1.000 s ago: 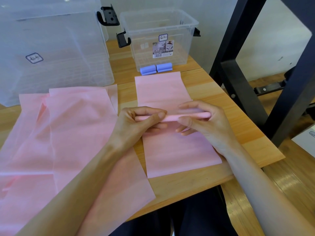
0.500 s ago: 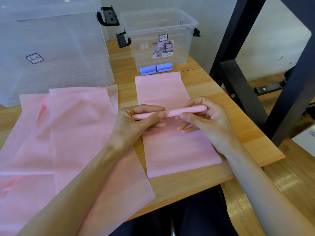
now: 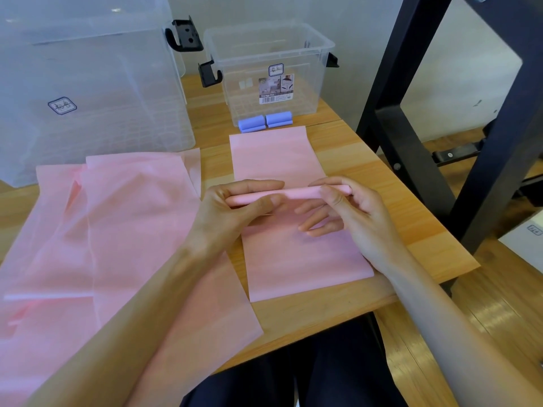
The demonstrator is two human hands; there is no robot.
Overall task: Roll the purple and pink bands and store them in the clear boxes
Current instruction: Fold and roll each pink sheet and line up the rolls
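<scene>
A pink band [image 3: 276, 160] lies flat along the wooden table, its near part rolled into a thin pink tube [image 3: 296, 193]. My left hand [image 3: 235, 210] grips the tube's left end between thumb and fingers. My right hand [image 3: 349, 212] pinches its right end. Another flat pink band [image 3: 305, 259] lies under my hands. Two rolled purple bands [image 3: 264, 121] sit inside the small clear box [image 3: 273, 51] at the back.
A large clear box [image 3: 88, 83] stands at the back left. Several loose pink bands [image 3: 117, 218] are spread over the table's left half. A black metal frame [image 3: 411, 113] rises right of the table [image 3: 396, 218], whose right edge is close to my right hand.
Both hands have turned the pink tube over and carried it a little farther up the band, towards the small box. The roll looks slightly thicker.
</scene>
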